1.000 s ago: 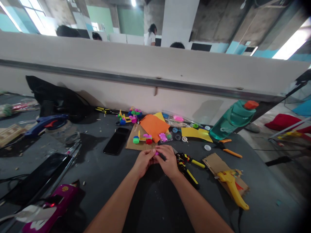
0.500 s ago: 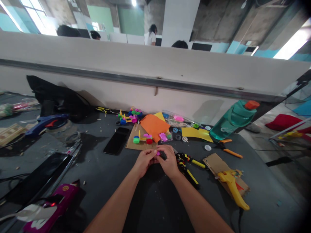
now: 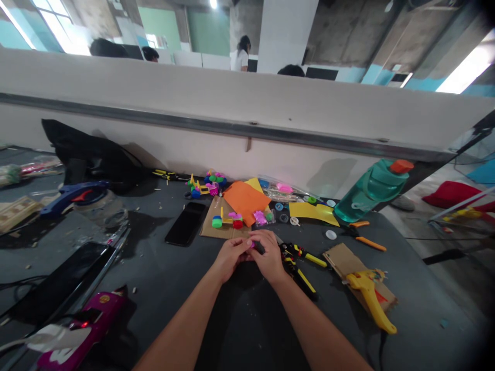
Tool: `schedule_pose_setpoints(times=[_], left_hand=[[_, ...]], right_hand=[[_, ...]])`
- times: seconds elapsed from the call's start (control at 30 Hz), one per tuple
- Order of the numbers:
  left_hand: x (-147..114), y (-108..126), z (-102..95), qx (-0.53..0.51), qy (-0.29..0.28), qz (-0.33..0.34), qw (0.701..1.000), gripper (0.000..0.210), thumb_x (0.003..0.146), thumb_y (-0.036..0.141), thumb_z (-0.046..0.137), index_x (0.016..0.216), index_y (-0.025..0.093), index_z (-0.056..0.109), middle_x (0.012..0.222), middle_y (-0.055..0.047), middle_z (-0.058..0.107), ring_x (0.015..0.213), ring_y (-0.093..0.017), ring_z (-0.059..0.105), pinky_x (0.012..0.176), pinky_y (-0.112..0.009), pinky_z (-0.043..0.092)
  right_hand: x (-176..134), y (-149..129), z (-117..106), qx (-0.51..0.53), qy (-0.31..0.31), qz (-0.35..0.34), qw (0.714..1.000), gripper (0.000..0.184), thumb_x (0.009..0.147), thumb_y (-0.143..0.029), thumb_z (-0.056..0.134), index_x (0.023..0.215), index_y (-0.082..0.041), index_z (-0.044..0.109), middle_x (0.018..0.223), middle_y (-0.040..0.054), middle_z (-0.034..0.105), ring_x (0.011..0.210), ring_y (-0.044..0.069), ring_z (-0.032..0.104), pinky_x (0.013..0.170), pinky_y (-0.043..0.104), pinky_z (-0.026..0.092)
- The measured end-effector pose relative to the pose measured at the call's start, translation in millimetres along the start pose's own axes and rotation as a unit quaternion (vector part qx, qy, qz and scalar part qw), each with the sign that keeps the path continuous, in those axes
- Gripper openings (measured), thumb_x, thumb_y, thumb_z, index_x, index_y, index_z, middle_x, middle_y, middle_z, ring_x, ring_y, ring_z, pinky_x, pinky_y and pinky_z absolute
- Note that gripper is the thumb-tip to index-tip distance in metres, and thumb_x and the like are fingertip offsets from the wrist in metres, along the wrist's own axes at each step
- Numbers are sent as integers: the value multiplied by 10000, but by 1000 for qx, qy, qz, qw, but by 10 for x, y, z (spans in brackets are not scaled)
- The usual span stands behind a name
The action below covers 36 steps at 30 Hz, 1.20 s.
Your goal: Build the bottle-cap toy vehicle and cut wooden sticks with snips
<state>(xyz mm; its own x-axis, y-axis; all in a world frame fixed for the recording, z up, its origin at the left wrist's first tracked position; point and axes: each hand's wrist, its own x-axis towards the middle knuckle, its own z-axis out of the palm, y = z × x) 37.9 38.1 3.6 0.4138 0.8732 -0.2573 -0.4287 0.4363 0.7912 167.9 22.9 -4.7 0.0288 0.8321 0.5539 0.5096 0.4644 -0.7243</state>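
Both my hands meet over the table, fingertips pinched together around a small pink piece (image 3: 253,244), mostly hidden by the fingers. My left hand (image 3: 231,256) grips it from the left, closed. My right hand (image 3: 268,256) is closed on it from the other side. Just beyond them lies a cardboard sheet (image 3: 209,225) bearing a small toy vehicle with a yellow upright (image 3: 223,214), green and red wheels. An orange paper sheet (image 3: 244,200) and a bag of pink pieces (image 3: 263,218) sit behind my fingers. Yellow-and-black pliers (image 3: 305,256) lie close to my right hand.
At right are a yellow glue gun (image 3: 371,296) on cardboard, orange-handled pliers (image 3: 369,242) and a tilted-looking green bottle (image 3: 371,190). A phone (image 3: 186,223) lies left of the cardboard. A purple power strip (image 3: 93,327) is at lower left. A low partition (image 3: 193,87) runs behind, with people beyond.
My fingers have shifted slightly around the pink piece, which shows a little less now. My hands stay in the same place, and the things on the table have not moved.
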Motion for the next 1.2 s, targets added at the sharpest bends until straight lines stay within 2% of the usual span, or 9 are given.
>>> schedule_pose_setpoints(times=[0.17, 0.33, 0.43, 0.53, 0.73, 0.9, 1.07, 1.2], left_hand=[[17, -6, -12, -18, 36, 11, 999, 234, 656, 313, 733, 739, 104, 668, 638, -23, 629, 567, -99, 567, 618, -248, 495], [14, 4, -6, -25, -1, 8, 1000, 280, 695, 345, 698, 803, 87, 675, 676, -57, 651, 621, -129, 602, 667, -300, 517], [8, 12, -8, -31, 10, 7, 999, 240, 684, 314, 713, 765, 92, 671, 680, -45, 648, 613, -111, 593, 658, -271, 515], [4, 22, -15, -33, 23, 1, 999, 238, 657, 305, 735, 748, 95, 669, 690, -43, 650, 602, -101, 587, 647, -256, 514], [-7, 34, -18, -31, -7, 2, 1000, 253, 679, 327, 716, 766, 93, 673, 698, -52, 650, 646, -120, 601, 709, -297, 518], [5, 15, -42, -29, 4, -4, 1000, 230, 648, 287, 742, 759, 97, 673, 688, -40, 648, 616, -105, 591, 664, -258, 510], [1, 20, -56, -30, -16, -5, 999, 227, 672, 285, 726, 783, 94, 674, 725, -50, 650, 653, -112, 596, 684, -268, 511], [-3, 33, -61, -32, -15, -12, 999, 200, 679, 271, 722, 765, 98, 670, 704, -33, 636, 623, -93, 581, 642, -232, 505]], right_hand=[[10, 2, -18, -10, -18, -25, 999, 253, 751, -220, 630, 998, -271, 652, 1020, 38, 664, 996, 213, 545, 886, 406, 426], [17, 20, 6, -2, -5, -5, 1000, 194, 748, -199, 633, 923, -272, 674, 988, 25, 675, 978, 203, 544, 876, 399, 431], [21, 16, 25, 3, -4, 2, 1000, 184, 718, -194, 664, 890, -260, 672, 984, 29, 671, 974, 208, 543, 874, 397, 432], [26, 26, 25, 0, -15, -13, 1000, 238, 719, -216, 668, 950, -270, 667, 1033, 36, 663, 998, 214, 539, 886, 408, 426], [32, 34, 4, -2, -8, -21, 1000, 204, 738, -197, 643, 921, -280, 680, 997, 27, 677, 974, 209, 548, 867, 412, 433], [33, 25, 1, -9, -25, -23, 999, 262, 728, -187, 649, 971, -283, 667, 1046, 28, 661, 1006, 217, 533, 891, 416, 419], [28, 25, 11, -9, -18, -22, 1000, 205, 717, -152, 644, 882, -270, 676, 1014, 15, 672, 999, 213, 527, 890, 411, 416], [27, 3, 8, -3, -17, -18, 1000, 231, 696, -177, 668, 909, -266, 663, 1034, 23, 659, 1010, 220, 523, 894, 413, 419]])
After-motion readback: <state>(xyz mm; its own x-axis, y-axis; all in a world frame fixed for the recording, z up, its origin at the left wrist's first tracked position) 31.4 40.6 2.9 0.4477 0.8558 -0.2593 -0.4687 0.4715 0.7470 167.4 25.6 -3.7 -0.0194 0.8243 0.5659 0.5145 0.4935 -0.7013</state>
